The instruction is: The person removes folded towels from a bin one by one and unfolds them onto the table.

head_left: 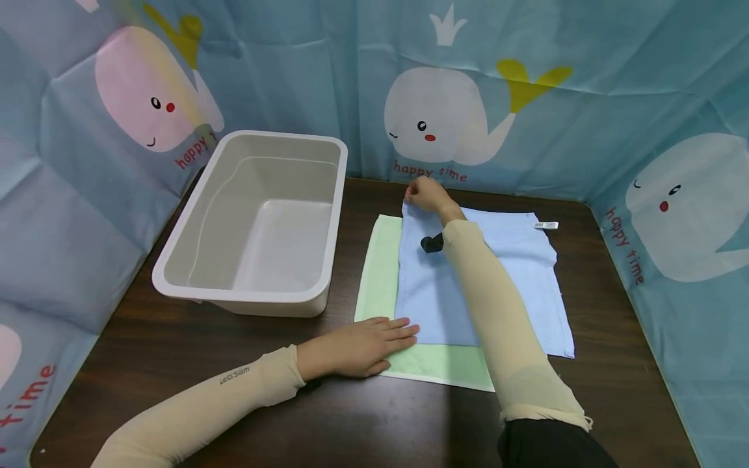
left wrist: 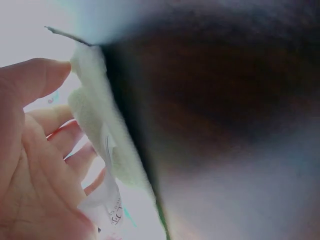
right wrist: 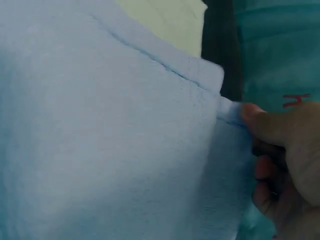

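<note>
A light blue towel (head_left: 433, 292) is spread over a pale green towel (head_left: 379, 266), whose left side and near edge show from under it. At the far left corner of the blue towel, my right hand (head_left: 430, 195) pinches the hem between thumb and fingers, as the right wrist view also shows. My left hand (head_left: 364, 346) rests with straight fingers on the near left corner of the towels. In the left wrist view the thumb and fingers are right by the edge of a pale towel (left wrist: 90, 107). A white label (head_left: 546, 225) sticks out at the blue towel's far right corner.
A deep light grey plastic tub (head_left: 292, 227) with a white rim stands left of the towels on the dark wooden table (head_left: 374, 416). Blue whale-print curtain (head_left: 292, 71) rises behind the table and along both sides. A black wrist camera (head_left: 432, 243) sits under the right wrist.
</note>
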